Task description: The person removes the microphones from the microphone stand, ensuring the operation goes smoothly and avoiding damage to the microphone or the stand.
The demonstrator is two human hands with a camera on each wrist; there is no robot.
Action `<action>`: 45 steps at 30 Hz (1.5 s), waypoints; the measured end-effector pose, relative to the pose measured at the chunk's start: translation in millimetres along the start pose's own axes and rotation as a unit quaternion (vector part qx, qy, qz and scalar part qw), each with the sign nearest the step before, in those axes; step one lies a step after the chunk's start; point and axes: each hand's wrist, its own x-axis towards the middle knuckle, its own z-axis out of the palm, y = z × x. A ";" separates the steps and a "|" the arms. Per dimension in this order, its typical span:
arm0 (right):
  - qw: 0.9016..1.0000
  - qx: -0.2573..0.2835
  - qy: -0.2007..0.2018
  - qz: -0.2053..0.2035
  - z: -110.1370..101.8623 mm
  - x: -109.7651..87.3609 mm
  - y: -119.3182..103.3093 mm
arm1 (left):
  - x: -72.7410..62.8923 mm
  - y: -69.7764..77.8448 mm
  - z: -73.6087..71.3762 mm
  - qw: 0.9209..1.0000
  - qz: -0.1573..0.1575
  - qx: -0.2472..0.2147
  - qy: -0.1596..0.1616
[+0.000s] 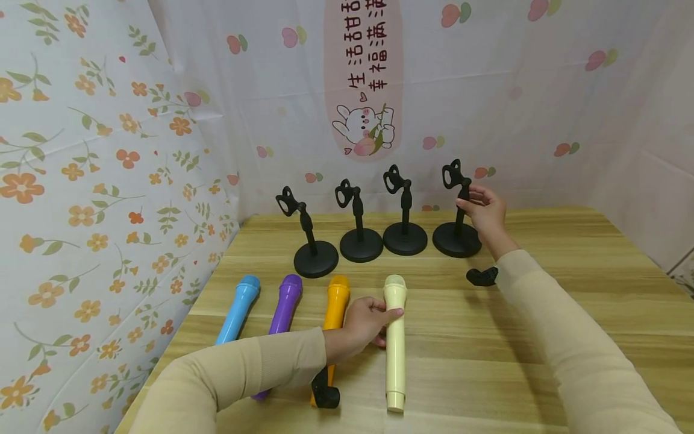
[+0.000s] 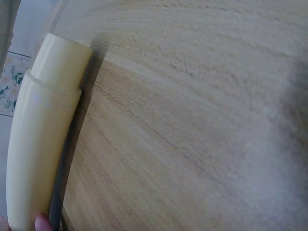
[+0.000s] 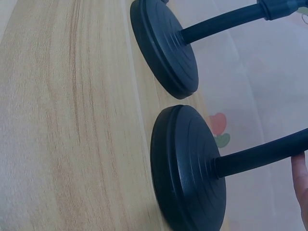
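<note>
My left hand pinches the upper part of a pale yellow microphone, which lies lengthwise on the table. In the left wrist view, the tail end of this microphone shows, with fingertips at the bottom edge. At the far right of a row, my right hand grips the upright pole of a black microphone stand. Its round base rests on the tabletop in the right wrist view. The clip on top is unfilled.
Three more black stands, left, middle and right, line the table's back. Blue, purple and orange microphones lie to the left, partly behind my left arm. A patterned cloth hangs behind the wooden table.
</note>
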 end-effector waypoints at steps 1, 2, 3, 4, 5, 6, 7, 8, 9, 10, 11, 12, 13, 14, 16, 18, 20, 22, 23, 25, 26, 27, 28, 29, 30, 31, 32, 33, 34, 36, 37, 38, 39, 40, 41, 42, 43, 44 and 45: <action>1.000 0.001 0.002 0.002 -0.3 0.2 0.4 | -0.2 0.1 0.0 1.000 0.000 0.000 0.000; 1.000 0.002 0.004 0.004 -0.4 0.4 0.9 | -0.1 0.0 0.1 1.000 0.002 0.002 0.001; 1.000 0.002 0.006 0.005 -0.8 0.6 1.4 | -0.4 0.1 0.1 1.000 0.003 0.003 0.001; 1.000 0.001 0.008 0.007 -1.1 0.9 2.0 | -0.5 0.0 0.1 1.000 0.005 0.007 0.001; 1.000 0.003 0.008 0.009 -1.4 1.0 2.6 | -0.6 0.0 0.0 1.000 0.005 0.009 0.002; 1.000 0.004 0.009 0.009 -1.5 1.1 3.1 | -0.8 -0.1 -0.1 1.000 0.006 0.012 0.002; 1.000 0.007 0.009 0.010 -1.6 1.3 3.6 | -1.0 -0.2 -0.2 1.000 0.008 0.014 0.002; 1.000 0.008 0.009 0.011 -1.9 1.6 4.2 | -1.1 -0.4 -0.2 1.000 0.010 0.016 0.001; 1.000 0.009 0.008 0.011 -2.0 1.8 4.5 | -1.4 -0.1 -0.4 1.000 0.011 0.016 0.000; 1.000 0.009 0.008 0.012 -2.1 1.8 4.6 | -1.4 0.0 -0.4 1.000 0.013 0.017 0.000; 1.000 0.009 0.008 0.012 -2.1 1.7 4.5 | -1.5 0.3 -0.4 1.000 0.013 0.017 0.000; 1.000 0.006 0.008 0.012 -2.1 1.7 4.3 | -1.4 0.7 -0.3 1.000 0.013 0.017 0.000; 1.000 0.005 0.008 0.012 -2.1 1.6 3.9 | -1.4 0.9 -0.2 1.000 0.013 0.017 0.001; 1.000 0.002 0.008 0.012 -2.0 1.3 3.3 | -1.4 1.3 0.0 1.000 0.012 0.016 0.001; 1.000 -0.001 0.008 0.012 -1.7 0.7 2.3 | -1.6 2.4 0.0 1.000 0.009 0.015 0.002; 1.000 -0.002 0.009 0.011 -1.5 0.1 1.4 | -1.7 2.8 0.0 1.000 0.009 0.015 0.002; 1.000 -0.002 0.009 0.012 -1.3 -0.3 1.0 | -2.1 3.4 -0.3 1.000 0.009 0.016 0.001; 1.000 -0.002 0.008 0.013 -1.3 -0.6 0.7 | -2.2 3.5 -0.5 1.000 0.010 0.017 0.001; 1.000 -0.001 0.007 0.014 -1.3 -0.7 0.7 | -2.2 3.5 -0.6 1.000 0.011 0.018 0.001; 1.000 -0.001 0.006 0.016 -1.5 -0.8 0.9 | -2.2 3.7 -0.7 1.000 0.009 0.018 0.001; 1.000 0.000 0.005 0.016 -1.6 -0.8 0.8 | -2.2 3.6 -0.7 1.000 0.008 0.018 0.001; 1.000 0.001 0.005 0.017 -1.7 -1.0 0.7 | -2.1 3.6 -0.8 1.000 0.008 0.020 0.001; 1.000 0.002 0.004 0.018 -1.9 -0.9 0.7 | -1.9 3.5 -0.7 1.000 0.006 0.020 0.000; 1.000 0.003 0.004 0.018 -2.0 -0.9 0.6 | -1.8 3.5 -0.7 1.000 0.004 0.020 0.000; 1.000 0.004 0.003 0.018 -2.1 -1.0 0.5 | -1.7 3.5 -0.7 1.000 0.002 0.020 -0.001; 1.000 0.006 0.003 0.019 -2.3 -0.9 0.4 | -1.4 3.6 -0.6 1.000 0.001 0.020 -0.001; 1.000 0.006 0.003 0.020 -2.4 -0.8 0.3 | -1.4 3.7 -0.4 1.000 0.000 0.021 -0.002; 1.000 0.006 0.003 0.020 -2.6 -0.5 0.4 | -1.3 3.9 -0.3 1.000 -0.001 0.022 -0.002; 1.000 0.007 0.003 0.021 -2.7 -0.5 0.4 | -1.3 3.9 -0.2 1.000 -0.003 0.021 -0.002; 1.000 0.007 0.004 0.022 -2.6 -0.6 0.3 | -1.6 4.3 -0.3 1.000 -0.005 0.021 -0.002; 1.000 0.009 0.004 0.023 -2.5 -0.7 0.1 | -1.7 4.5 -0.4 1.000 -0.004 0.021 -0.001; 1.000 0.008 0.004 0.023 -2.5 -0.7 0.0 | -1.9 4.8 -0.4 1.000 -0.004 0.021 -0.001; 1.000 0.007 0.005 0.023 -2.6 -0.7 0.1 | -2.0 5.1 -0.4 1.000 -0.004 0.020 0.000; 1.000 0.007 0.004 0.023 -2.7 -0.7 0.0 | -2.1 5.3 -0.4 1.000 -0.006 0.019 0.000; 1.000 0.007 0.004 0.023 -2.8 -0.8 0.0 | -2.2 5.6 -0.5 1.000 -0.006 0.018 0.000; 1.000 0.006 0.003 0.022 -2.9 -0.9 0.0 | -2.3 5.9 -0.7 1.000 -0.006 0.018 0.000; 1.000 0.005 0.002 0.022 -3.0 -0.9 0.0 | -2.2 5.9 -0.8 1.000 -0.006 0.017 0.000; 1.000 0.005 0.002 0.022 -3.2 -1.0 0.1 | -2.4 6.0 -1.0 1.000 -0.007 0.017 0.000; 1.000 0.005 0.001 0.022 -3.3 -1.0 0.2 | -2.7 6.3 -1.3 1.000 -0.007 0.018 0.000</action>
